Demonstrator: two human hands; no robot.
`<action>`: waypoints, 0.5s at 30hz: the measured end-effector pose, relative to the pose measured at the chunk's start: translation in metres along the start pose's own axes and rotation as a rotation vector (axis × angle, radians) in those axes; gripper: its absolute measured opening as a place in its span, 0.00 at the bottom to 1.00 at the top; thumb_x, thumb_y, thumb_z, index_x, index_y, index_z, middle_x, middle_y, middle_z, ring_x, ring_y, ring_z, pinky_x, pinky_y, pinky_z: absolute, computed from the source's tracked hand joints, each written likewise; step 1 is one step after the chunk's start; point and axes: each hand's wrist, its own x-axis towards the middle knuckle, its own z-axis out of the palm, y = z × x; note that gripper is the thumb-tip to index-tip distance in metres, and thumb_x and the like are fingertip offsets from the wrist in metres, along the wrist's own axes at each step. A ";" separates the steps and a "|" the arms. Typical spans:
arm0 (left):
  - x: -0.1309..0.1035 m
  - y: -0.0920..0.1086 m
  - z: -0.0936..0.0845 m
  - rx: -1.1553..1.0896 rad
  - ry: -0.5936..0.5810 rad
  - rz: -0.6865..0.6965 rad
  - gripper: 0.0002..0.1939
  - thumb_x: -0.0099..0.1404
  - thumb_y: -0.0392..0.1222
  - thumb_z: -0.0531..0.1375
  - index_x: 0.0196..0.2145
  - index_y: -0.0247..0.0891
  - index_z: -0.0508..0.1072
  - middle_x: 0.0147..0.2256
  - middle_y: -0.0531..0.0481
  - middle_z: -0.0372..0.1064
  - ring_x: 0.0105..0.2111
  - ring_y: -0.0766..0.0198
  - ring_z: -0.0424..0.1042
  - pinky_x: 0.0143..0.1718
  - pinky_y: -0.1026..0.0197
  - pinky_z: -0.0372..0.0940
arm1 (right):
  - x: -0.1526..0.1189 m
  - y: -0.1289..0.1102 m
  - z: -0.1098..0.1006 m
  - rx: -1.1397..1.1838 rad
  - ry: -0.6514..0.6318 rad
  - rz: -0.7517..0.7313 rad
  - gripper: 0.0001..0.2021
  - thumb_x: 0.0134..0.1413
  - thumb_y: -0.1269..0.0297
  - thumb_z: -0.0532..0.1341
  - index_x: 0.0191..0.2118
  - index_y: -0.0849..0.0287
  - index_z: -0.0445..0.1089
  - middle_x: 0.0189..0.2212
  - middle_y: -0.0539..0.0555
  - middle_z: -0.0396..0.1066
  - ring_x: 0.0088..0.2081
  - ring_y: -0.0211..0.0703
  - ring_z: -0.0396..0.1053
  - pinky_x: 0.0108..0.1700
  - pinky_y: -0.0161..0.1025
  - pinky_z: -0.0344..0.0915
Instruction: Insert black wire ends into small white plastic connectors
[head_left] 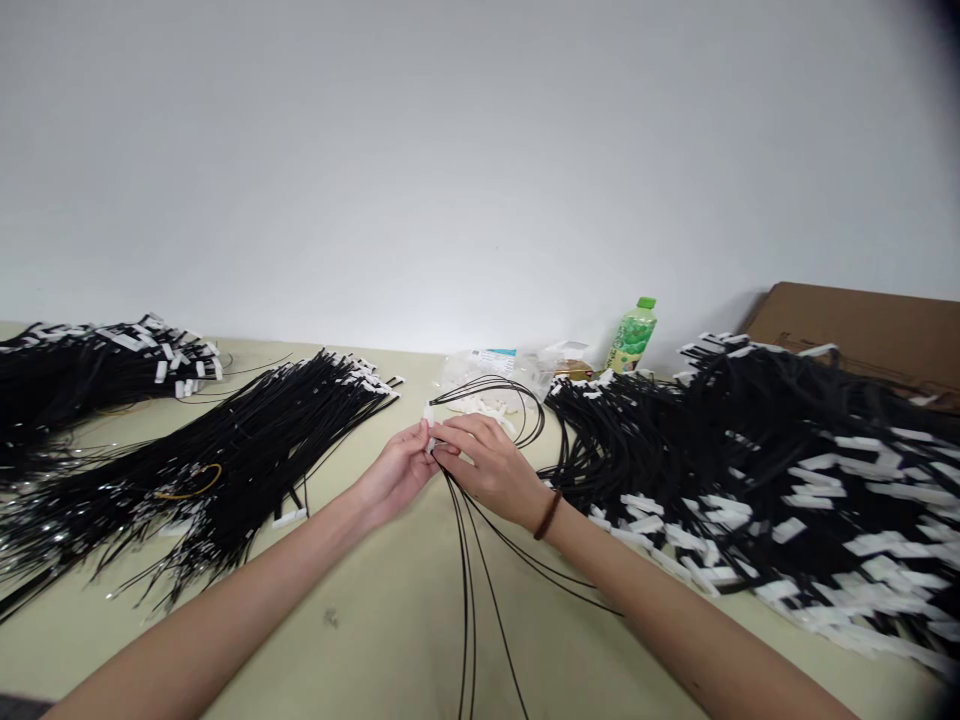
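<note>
Between my two hands, over the middle of the table, is a white plastic connector point(428, 412) with thin black wires point(465, 560) attached. My left hand point(401, 468) pinches the connector's lower part between thumb and fingers. From the right, my right hand point(487, 468) closes its fingertips at the same connector, where the wires enter; what exactly they grip is partly hidden. Some wires loop up and round behind my right hand, and others hang down toward the near table edge. A brown band circles my right wrist.
Bundles of black wires with white connectors point(300, 420) lie at left, with another bundle point(112, 370) farther left. A large heap of connectorised cables point(720, 470) covers the right. Behind are loose white connectors point(487, 408), a clear plastic bag point(465, 368), a green bottle point(631, 336) and cardboard point(855, 330).
</note>
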 end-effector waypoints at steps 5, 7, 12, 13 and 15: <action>0.002 0.000 -0.004 0.024 -0.021 -0.004 0.08 0.59 0.38 0.56 0.32 0.28 0.71 0.28 0.45 0.69 0.28 0.68 0.68 0.32 0.67 0.61 | 0.001 -0.001 0.000 0.016 -0.008 0.011 0.06 0.55 0.72 0.52 0.36 0.60 0.66 0.46 0.50 0.64 0.48 0.38 0.56 0.50 0.41 0.57; 0.002 -0.001 -0.005 0.035 -0.031 0.001 0.08 0.59 0.38 0.57 0.32 0.28 0.71 0.29 0.45 0.69 0.28 0.68 0.68 0.32 0.67 0.62 | 0.000 -0.001 0.001 0.046 -0.011 0.032 0.07 0.55 0.73 0.52 0.36 0.60 0.66 0.46 0.50 0.64 0.48 0.38 0.56 0.50 0.40 0.57; 0.003 0.000 -0.006 0.036 -0.010 0.017 0.09 0.58 0.39 0.58 0.30 0.29 0.70 0.28 0.46 0.68 0.28 0.69 0.67 0.33 0.67 0.61 | 0.000 -0.001 0.003 0.167 -0.017 0.095 0.07 0.54 0.72 0.53 0.37 0.60 0.67 0.46 0.50 0.64 0.49 0.38 0.57 0.50 0.40 0.58; 0.003 0.000 -0.005 0.035 -0.002 0.017 0.09 0.57 0.40 0.58 0.30 0.29 0.70 0.27 0.47 0.68 0.27 0.69 0.66 0.32 0.66 0.61 | 0.000 -0.001 0.003 0.195 -0.014 0.112 0.07 0.54 0.72 0.53 0.37 0.59 0.67 0.46 0.50 0.64 0.49 0.38 0.57 0.50 0.40 0.58; 0.002 0.001 -0.004 0.033 0.017 0.019 0.08 0.57 0.40 0.59 0.29 0.29 0.70 0.27 0.48 0.67 0.26 0.69 0.66 0.31 0.66 0.61 | 0.001 0.000 0.003 0.263 -0.014 0.143 0.08 0.54 0.73 0.53 0.37 0.59 0.67 0.45 0.50 0.65 0.49 0.38 0.57 0.50 0.40 0.59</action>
